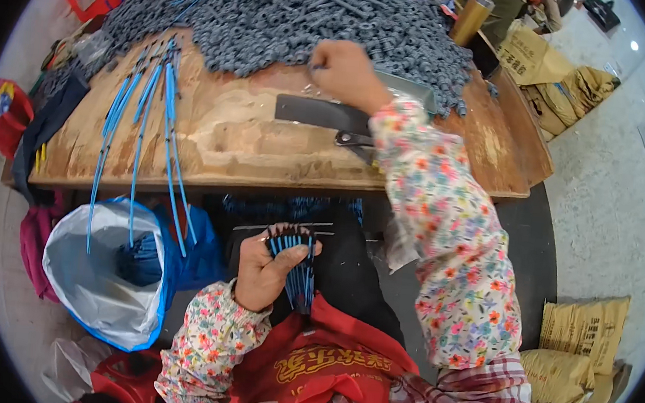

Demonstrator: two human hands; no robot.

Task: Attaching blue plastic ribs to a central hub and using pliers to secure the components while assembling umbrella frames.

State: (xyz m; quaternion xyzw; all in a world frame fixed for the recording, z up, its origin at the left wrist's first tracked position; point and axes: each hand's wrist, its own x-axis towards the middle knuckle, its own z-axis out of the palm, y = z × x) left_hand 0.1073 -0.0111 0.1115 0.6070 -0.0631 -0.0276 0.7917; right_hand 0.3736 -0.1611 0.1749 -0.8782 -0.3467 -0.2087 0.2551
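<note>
Head view shows me the left hand (261, 277) clasped round a fan of thin blue rods (300, 282) on the near side of the bench (247, 147), thumb pressed across them. The right hand (349, 72) curls beside the heaped grey tubular pieces (276, 25); I cannot tell whether it pinches one.

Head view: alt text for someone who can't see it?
A person's left hand grips a bundle of thin blue rods while the right hand is at a heap of dark grey tubular pieces on a wooden table. More blue rods hang over the table's near edge, by an open white-lined blue sack.
</note>
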